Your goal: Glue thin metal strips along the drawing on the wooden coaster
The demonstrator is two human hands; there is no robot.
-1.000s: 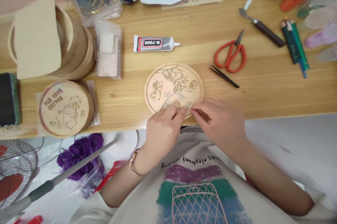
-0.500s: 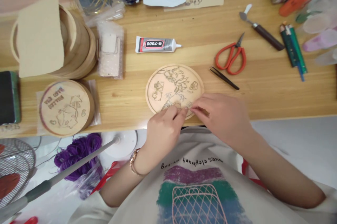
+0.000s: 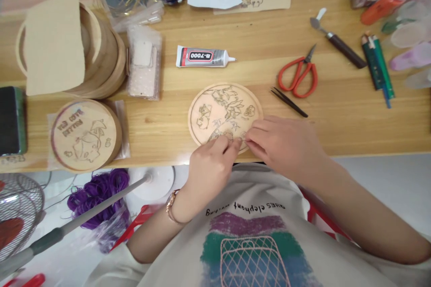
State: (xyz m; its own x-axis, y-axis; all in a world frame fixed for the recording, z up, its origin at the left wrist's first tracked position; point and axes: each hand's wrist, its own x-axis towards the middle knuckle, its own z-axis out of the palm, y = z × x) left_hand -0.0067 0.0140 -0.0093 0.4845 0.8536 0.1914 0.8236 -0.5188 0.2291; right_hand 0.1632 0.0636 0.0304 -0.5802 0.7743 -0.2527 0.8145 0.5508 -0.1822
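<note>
In front of me lies a round wooden disc (image 3: 220,105) with a raised rim, bearing outline drawings of pandas and bamboo leaves. My left hand (image 3: 212,163) rests over its near edge, fingers curled and thumb and forefinger closed together. From the other side my right hand (image 3: 286,145) pinches close to the left fingertips, above the disc's near right part. Whatever is between the fingertips is too small to make out. Black tweezers (image 3: 289,102) and red-handled scissors (image 3: 298,76) lie just beyond my right hand. A B-7000 glue tube (image 3: 204,57) lies behind the disc.
At left stand a round wooden box (image 3: 85,136) with a drawn lid, stacked wooden rounds (image 3: 104,62) and a phone (image 3: 11,121). A palette knife (image 3: 346,50), green pencils (image 3: 377,64) and bottles (image 3: 387,6) are at right. Below the table edge runs a grey pole (image 3: 101,208).
The view has shifted slightly, so the table things sit a little further right. Both hands stay at the disc's near edge, the right fingers a touch more closed in.
</note>
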